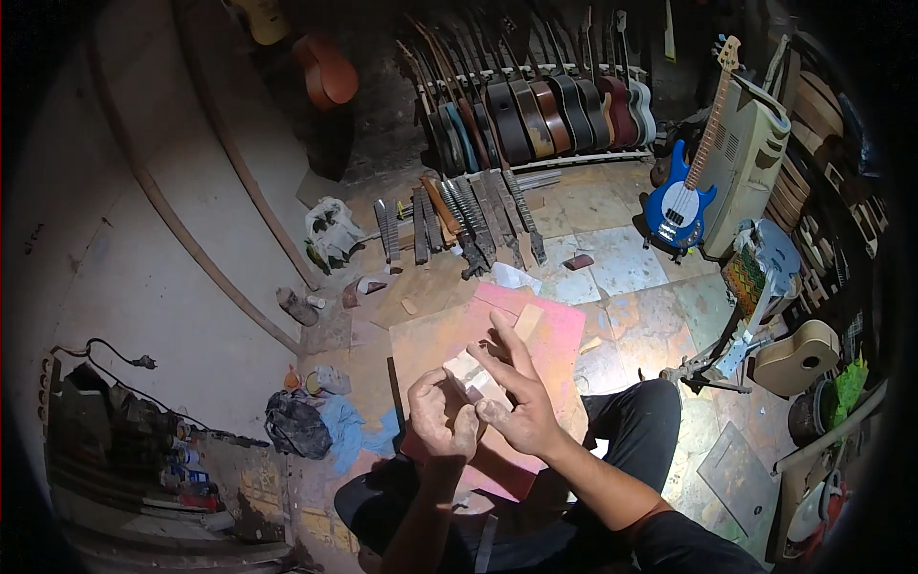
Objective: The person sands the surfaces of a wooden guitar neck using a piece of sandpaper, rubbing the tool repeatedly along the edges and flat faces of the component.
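A small pale block (463, 371), apparently wood, with a darker brownish patch on its near side, is held between my two hands above my lap. My left hand (440, 413) curls around its left side, the thumb close to the near end. From the right, my right hand (519, 390) grips it with the thumb low and the fingers stretched along its far side. Beneath them a board (430, 335), part bare tan and part pink, rests across my legs. On its pink part lies a short pale wood strip (528, 321), just past my right fingertips.
Several guitar necks (459, 215) lie on the floor ahead, before a rack of guitars (545, 120). A blue bass guitar (681, 206) stands at right, with a small guitar body (796, 358) nearer. A black plastic bag (296, 421) and blue cloth (342, 426) lie at left.
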A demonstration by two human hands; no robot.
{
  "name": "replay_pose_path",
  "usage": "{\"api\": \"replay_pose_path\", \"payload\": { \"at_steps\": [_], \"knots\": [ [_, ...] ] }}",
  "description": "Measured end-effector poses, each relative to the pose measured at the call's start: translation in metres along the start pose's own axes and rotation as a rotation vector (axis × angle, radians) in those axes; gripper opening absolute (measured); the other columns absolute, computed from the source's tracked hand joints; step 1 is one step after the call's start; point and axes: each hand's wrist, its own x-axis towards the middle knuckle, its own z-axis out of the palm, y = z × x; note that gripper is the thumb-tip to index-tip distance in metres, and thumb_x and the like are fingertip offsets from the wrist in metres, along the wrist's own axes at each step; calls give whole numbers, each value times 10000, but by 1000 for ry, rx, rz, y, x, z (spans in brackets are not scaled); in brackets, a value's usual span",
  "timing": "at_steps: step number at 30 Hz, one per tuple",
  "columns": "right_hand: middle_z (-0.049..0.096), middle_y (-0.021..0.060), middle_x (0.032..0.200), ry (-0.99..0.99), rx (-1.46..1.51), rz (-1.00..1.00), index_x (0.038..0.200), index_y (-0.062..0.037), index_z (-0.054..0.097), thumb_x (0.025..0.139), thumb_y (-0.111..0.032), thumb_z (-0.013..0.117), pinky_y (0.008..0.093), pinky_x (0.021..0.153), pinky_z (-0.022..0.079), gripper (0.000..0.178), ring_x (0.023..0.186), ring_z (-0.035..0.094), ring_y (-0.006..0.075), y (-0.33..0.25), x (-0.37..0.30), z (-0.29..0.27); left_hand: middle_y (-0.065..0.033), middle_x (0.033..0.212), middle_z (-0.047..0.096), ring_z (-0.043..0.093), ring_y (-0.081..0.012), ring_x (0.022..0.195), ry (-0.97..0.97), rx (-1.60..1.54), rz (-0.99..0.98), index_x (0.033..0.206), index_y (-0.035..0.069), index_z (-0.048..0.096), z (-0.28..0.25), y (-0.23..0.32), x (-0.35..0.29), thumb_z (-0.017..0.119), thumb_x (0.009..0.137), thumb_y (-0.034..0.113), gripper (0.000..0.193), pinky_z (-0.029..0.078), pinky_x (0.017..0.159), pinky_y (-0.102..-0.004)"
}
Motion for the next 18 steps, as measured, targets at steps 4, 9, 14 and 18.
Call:
{"api": "replay_pose_path", "payload": {
  "at_steps": [4, 9, 14, 18],
  "knots": [
    [566, 225, 1503, -127, 122, 109, 1586, 1, 530, 961, -285, 794, 423, 1166, 417, 737, 1377, 566, 347, -9, -3, -5, -177, 1351, 538, 577, -271, 1254, -16, 80, 5, 1417, -39, 439, -6, -1, -2, 801, 944, 514, 813, 454, 1118, -436],
    [593, 204, 1489, -176, 151, 195, 1585, 16, 520, 980, -305, 781, 421, 1146, 436, 733, 1340, 594, 315, -5, -11, -22, -194, 1357, 536, 579, -302, 1263, -99, 317, 206, 1411, -44, 452, -9, -14, -4, 827, 929, 372, 738, 483, 1100, -458],
    [635, 154, 1439, 80, 247, 447, 1599, 35, 489, 1052, -268, 705, 357, 1127, 454, 663, 1302, 605, 218, 22, -12, -58, -234, 1292, 590, 638, -431, 1169, -118, 807, 270, 1348, 9, 535, 10, 23, 0, 832, 738, 52, 681, 552, 1029, -474],
    [649, 181, 1453, 71, 97, 534, 1591, 39, 487, 1044, -220, 722, 359, 1136, 470, 649, 1318, 626, 223, 17, -6, -75, -213, 1240, 604, 648, -424, 1145, -237, 780, 269, 1304, 15, 551, -5, 25, -7, 805, 727, 19, 630, 566, 993, -474]
  ]
}}
